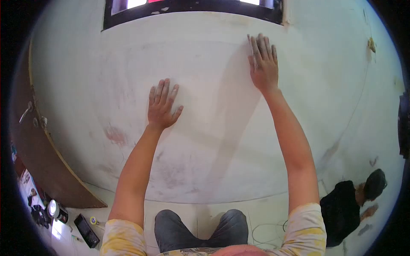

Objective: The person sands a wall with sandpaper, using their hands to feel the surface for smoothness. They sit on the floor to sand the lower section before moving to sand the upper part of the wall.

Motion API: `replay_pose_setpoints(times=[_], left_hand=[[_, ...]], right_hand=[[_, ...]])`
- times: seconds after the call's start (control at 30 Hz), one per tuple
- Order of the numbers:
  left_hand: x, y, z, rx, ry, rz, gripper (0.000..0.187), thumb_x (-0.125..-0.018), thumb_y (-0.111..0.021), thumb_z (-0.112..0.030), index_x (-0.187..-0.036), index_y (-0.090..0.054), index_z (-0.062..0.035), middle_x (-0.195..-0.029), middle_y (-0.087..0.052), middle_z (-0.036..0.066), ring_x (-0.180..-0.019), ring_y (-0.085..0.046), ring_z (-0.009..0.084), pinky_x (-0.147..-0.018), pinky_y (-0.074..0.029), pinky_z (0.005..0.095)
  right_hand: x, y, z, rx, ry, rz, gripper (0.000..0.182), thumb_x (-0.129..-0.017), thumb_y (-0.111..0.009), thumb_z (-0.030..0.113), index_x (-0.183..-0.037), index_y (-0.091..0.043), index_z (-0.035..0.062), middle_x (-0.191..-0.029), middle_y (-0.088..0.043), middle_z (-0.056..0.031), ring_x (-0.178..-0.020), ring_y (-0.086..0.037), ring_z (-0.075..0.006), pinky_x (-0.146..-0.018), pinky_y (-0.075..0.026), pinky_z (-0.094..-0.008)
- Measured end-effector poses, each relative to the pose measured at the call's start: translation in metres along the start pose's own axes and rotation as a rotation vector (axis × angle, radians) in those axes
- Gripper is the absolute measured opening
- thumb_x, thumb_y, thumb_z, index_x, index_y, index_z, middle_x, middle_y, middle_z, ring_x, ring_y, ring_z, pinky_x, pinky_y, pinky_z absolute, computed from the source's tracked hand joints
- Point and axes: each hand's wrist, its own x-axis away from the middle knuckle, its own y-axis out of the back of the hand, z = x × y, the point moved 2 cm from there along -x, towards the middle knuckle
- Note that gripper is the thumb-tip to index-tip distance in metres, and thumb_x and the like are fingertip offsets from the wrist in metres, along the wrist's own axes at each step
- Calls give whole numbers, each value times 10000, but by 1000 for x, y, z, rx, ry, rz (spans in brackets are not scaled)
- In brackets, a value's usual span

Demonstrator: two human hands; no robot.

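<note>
My left hand (161,106) lies flat against the white wall (200,94), fingers stretched and thumb out to the side, holding nothing. Higher up and to the right, just below the window, my right hand (264,64) presses on the same wall with its fingers straight. Along its index finger shows the thin edge of a sheet (250,48), which looks like sandpaper; most of it is hidden under the hand. Pale dust coats the fingers of both hands. Reddish and grey smudges mark the lower wall.
Above is a dark-framed window (192,9). A brown door (55,141) stands at left, with a paint can (57,211) and a dark tray-like object (86,231) on the tiled floor. At right a person in black (344,209) crouches by the wall, near a thin cable (261,232).
</note>
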Motion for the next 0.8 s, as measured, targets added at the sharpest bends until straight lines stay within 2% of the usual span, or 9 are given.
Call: replay_pose_setpoints(times=[0.1, 0.2, 0.3, 0.43, 0.47, 0.57, 0.6, 0.7, 0.8], left_hand=[[0, -1, 2, -56, 21, -27, 678, -880, -552, -427, -1479, -374, -165, -1574, -252, 144, -1462, -200, 339, -1163, -136, 559], [5, -3, 2, -77, 52, -11, 677, -881, -542, -435, -1484, -372, -179, -1573, -257, 142, -1463, -202, 332, -1163, -131, 559], [1, -9, 0, -78, 35, -31, 688, -871, -543, -437, -1486, -368, -182, -1573, -258, 144, -1466, -194, 330, -1165, -125, 557], [1, -7, 0, -106, 37, -30, 688, -862, -549, -405, -1485, -369, -176, -1573, -256, 147, -1468, -188, 326, -1171, -114, 551], [-1, -7, 0, -107, 34, -41, 690, -857, -553, -398, -1485, -370, -177, -1573, -255, 146, -1468, -188, 325, -1172, -113, 550], [0, -5, 0, -95, 22, -50, 705, -845, -569, -385, -1487, -366, -178, -1576, -249, 141, -1469, -187, 324, -1174, -113, 549], [0, -5, -1, -94, 24, -59, 712, -840, -575, -382, -1489, -363, -178, -1577, -247, 139, -1469, -186, 323, -1174, -114, 549], [-2, -6, -1, -128, 41, -58, 718, -842, -575, -382, -1493, -356, -173, -1578, -248, 135, -1467, -191, 323, -1174, -115, 550], [-3, -9, 4, -149, 34, -56, 703, -859, -560, -390, -1493, -354, -167, -1577, -249, 136, -1467, -191, 327, -1173, -112, 552]], right_hand=[[-13, -31, 17, 61, -211, -107, 605, -951, -528, 317, -1504, -310, 204, -1557, -275, -147, -1451, -238, -305, -1146, -170, -585], [12, -38, 62, -107, -22, -46, 634, -932, -542, 398, -1498, -325, 216, -1557, -274, -145, -1444, -248, -313, -1132, -148, -624], [6, -28, 42, -14, 136, 73, 649, -925, -535, 435, -1496, -331, 204, -1555, -274, -155, -1438, -253, -330, -1135, -141, -619], [-17, -39, 29, 16, -204, -167, 605, -920, -532, 415, -1480, -359, 268, -1560, -274, -132, -1432, -272, -309, -1135, -146, -621], [-13, -41, 42, -35, -195, -121, 589, -918, -529, 399, -1472, -373, 273, -1565, -264, -122, -1434, -273, -299, -1129, -138, -640], [9, -34, 47, -162, 119, 28, 599, -920, -513, 414, -1474, -371, 235, -1568, -253, -128, -1448, -244, -295, -1131, -119, -645], [7, -29, 32, -66, 153, 100, 600, -933, -496, 412, -1484, -346, 229, -1571, -245, -130, -1455, -228, -295, -1142, -110, -632], [-11, -36, -43, 206, -307, -54, 596, -946, -492, 392, -1500, -311, 266, -1577, -238, -118, -1457, -225, -298, -1152, -101, -614], [-8, -48, -56, 57, -387, -278, 576, -965, -466, 375, -1509, -297, 291, -1577, -242, -125, -1451, -240, -303, -1156, -91, -604]])
